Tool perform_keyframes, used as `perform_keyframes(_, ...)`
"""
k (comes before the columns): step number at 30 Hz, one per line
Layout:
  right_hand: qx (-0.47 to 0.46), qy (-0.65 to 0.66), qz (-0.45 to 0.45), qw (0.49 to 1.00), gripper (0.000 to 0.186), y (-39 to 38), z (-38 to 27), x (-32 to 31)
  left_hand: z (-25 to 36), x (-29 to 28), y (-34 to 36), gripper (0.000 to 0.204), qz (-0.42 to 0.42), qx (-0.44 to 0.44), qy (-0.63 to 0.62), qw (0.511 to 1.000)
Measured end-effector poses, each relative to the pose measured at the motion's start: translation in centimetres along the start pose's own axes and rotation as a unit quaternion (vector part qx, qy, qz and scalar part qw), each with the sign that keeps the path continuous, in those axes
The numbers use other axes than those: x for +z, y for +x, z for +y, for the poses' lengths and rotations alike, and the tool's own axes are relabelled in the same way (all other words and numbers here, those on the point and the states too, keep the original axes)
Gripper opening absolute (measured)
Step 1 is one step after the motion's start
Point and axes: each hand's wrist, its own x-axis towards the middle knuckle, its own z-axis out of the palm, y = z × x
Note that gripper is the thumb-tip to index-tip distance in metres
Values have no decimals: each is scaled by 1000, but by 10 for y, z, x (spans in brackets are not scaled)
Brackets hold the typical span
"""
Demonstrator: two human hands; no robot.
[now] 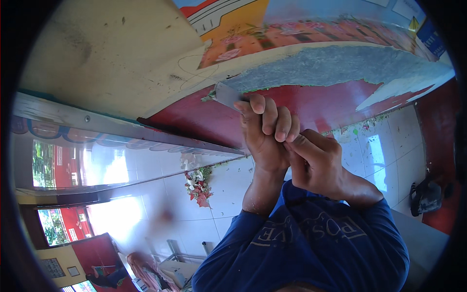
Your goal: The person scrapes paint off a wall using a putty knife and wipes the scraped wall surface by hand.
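Note:
My left hand [270,129] is raised to the wall, palm partly turned up, with its fingers curled round a scraper. The scraper's flat grey blade [226,95] sticks out to the left beyond the fingertips. Bits of green and whitish flakes cling to its end, close against the red band of paint [194,113]. Just right of the left palm, my right hand [318,163] is closed, its fingers pinched together against the heel of the left hand. Whatever may lie between those fingers is hidden. Above runs a grey-blue strip [311,68] with ragged paint edges.
A beige wall [121,53] and a colourful mural [292,31] fill the upper part. A metal-edged ledge [112,125] juts out at left. Paint flakes are scattered over the white tiled floor [384,151], near artificial flowers [198,187]. At right lies a dark bag [425,197].

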Motion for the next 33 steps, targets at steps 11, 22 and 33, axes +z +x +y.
perform_keyframes(11,0,111,-33,993,21,3,6,21,26,8,-7,33,46,24,65,997)
perform_keyframes(22,82,107,-54,989,19,-2,-3,14,17,-4,-14,33,20,-37,121,992)
perform_keyframes(33,60,112,-49,991,12,8,-9,23,29,15,-8,33,102,32,-9,994)
